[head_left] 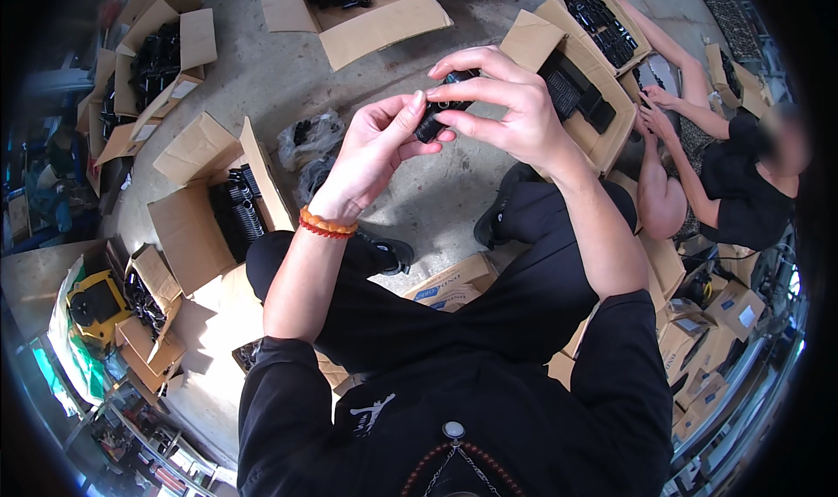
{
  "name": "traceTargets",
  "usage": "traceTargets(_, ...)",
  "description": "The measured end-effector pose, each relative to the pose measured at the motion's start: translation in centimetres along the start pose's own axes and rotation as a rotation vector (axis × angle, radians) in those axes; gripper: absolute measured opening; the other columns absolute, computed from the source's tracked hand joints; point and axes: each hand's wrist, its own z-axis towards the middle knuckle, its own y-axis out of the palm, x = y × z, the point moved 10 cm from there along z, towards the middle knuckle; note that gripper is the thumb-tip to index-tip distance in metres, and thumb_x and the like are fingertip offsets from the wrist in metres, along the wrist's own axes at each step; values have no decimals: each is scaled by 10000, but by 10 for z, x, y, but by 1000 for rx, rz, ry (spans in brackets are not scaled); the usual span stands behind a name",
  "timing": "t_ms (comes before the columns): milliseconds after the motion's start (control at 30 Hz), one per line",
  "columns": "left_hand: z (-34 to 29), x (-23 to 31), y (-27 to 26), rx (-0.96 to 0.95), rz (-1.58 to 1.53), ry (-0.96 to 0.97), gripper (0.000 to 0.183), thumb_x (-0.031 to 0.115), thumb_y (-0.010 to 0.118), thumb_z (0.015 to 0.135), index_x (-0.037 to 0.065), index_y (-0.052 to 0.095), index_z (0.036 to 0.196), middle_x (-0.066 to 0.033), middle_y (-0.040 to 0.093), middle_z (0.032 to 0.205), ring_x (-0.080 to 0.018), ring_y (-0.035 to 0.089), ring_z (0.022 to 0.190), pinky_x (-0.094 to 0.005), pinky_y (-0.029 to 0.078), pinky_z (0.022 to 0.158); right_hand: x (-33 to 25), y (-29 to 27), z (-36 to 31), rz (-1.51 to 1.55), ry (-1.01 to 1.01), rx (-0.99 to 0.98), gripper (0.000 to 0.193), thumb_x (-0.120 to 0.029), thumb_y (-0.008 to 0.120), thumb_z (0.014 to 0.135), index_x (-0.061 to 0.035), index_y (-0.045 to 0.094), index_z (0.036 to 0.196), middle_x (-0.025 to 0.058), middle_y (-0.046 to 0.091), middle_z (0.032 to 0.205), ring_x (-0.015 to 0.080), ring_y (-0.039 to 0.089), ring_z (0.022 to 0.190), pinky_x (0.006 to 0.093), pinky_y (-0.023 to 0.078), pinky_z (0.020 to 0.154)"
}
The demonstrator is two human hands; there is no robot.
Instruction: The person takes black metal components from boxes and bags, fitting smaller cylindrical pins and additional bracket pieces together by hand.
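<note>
2 arms bent, reaching ahead | left hand pinching small black part | right hand curled over it, pinching too | black part up between the hands, above floor

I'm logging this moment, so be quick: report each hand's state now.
Left hand: closed, holding a small black part between thumb and fingers.
Right hand: partly closed, fingers on the small black part.

- Black part: partly hidden by the left hand and right hand; kind unclear.
- Top box: cut off by the upper edge.
- Necklace: cut off by the lower edge.
- Co-worker's head: blurred.
- Bag: contents too small to tell.
- Low box: partly behind the trousers.
</note>
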Motion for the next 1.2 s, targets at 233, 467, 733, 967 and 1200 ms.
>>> traceTargets(233, 1, -1, -2, 31, 50, -2, 362, 313, 525, 1017, -4, 616, 1165, -99, 694, 1025, -152, 700, 910, -244, 596, 791, 17, 6, -6, 164, 180, -109, 254, -15, 799, 711, -23, 728, 955, 93, 678, 1079, 230, 649, 1039, 332, 519, 906)
traceTargets(467, 1, -1, -1, 30, -37, -40, 343, 280, 566, 1000, -19, 617, 1162, -111, 699, 1016, -157, 697, 911, -252, 587, 798, 11, 6, -8, 151, 102, -106, 267, -30, 816, 709, -13, 687, 943, 98, 688, 1058, 220, 663, 1012, 320, 536, 854)
traceTargets(733, -4, 5, 12, -87, -42, -27, 334, 144, 567, 992, -30, 554, 1277, -114, 685, 1069, -176, 691, 967, -264, 594, 824, 8, -2, -6, 212, 163, -7, 197, -48, 792, 744, -20, 727, 928, 83, 687, 1010, 197, 670, 942, 308, 551, 819)
traceTargets(967, -5, 2, 14, -104, -83, -54, 390, 91, 618, 953, -25, 528, 1314, -104, 656, 1136, -160, 682, 977, -277, 592, 861, 2, 1, -9, 235, 115, -154, 270, -10, 773, 731, -15, 695, 989, 98, 669, 1089, 221, 653, 1021, 324, 520, 883)
traceTargets(1200, -8, -2, 16, -124, -87, -105, 428, 88, 638, 940, -39, 504, 1325, -114, 623, 1200, -167, 677, 991, -287, 582, 897, -4, -1, -7, 217, 140, -145, 178, -17, 789, 731, -23, 674, 867, 104, 673, 1085, 222, 653, 1019, 326, 516, 878)
